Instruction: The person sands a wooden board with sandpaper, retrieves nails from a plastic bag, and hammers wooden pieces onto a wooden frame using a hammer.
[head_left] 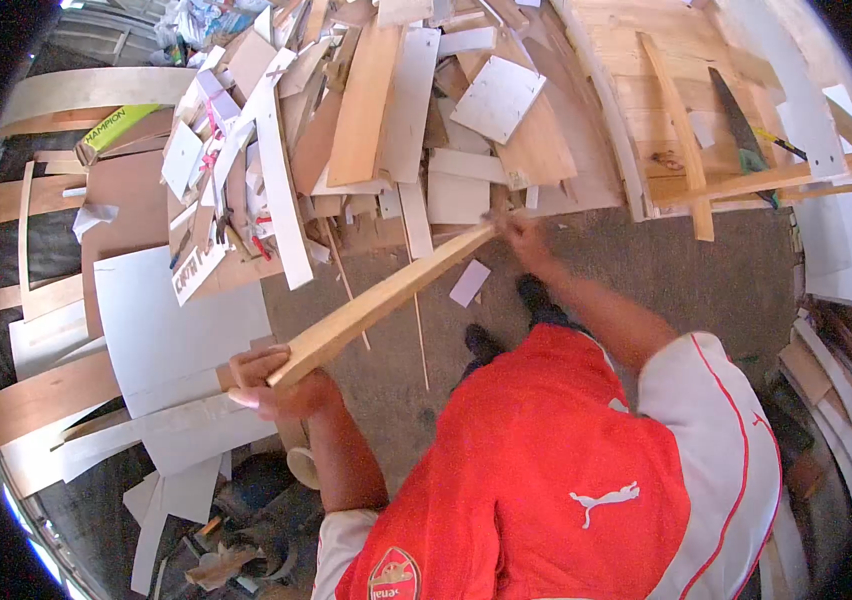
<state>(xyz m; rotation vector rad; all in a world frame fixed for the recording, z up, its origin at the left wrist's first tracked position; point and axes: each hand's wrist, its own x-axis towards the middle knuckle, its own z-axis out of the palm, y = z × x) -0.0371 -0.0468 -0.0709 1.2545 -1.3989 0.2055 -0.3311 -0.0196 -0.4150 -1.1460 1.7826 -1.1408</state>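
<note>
A long, light wooden strip (386, 303) slants across the middle of the view, held between my two hands above the floor. Around its lower left end my left hand (284, 383) is closed, thumb and fingers gripping the wood. At the upper right end my right hand (529, 243) grips the strip, its fingers partly hidden and a little blurred. Just beyond the right hand lies a heap of offcuts, among them a white board with small holes (498, 100) and a wide brown plank (367, 105).
On the right, a wooden workbench (618, 120) carries a handsaw (736, 115) and a narrow batten (676, 125). White panels (181, 335) and planks lean at the left, near a green Champion box (118, 128). A small white offcut (470, 283) lies on the floor (606, 280). More boards (831, 375) stand far right.
</note>
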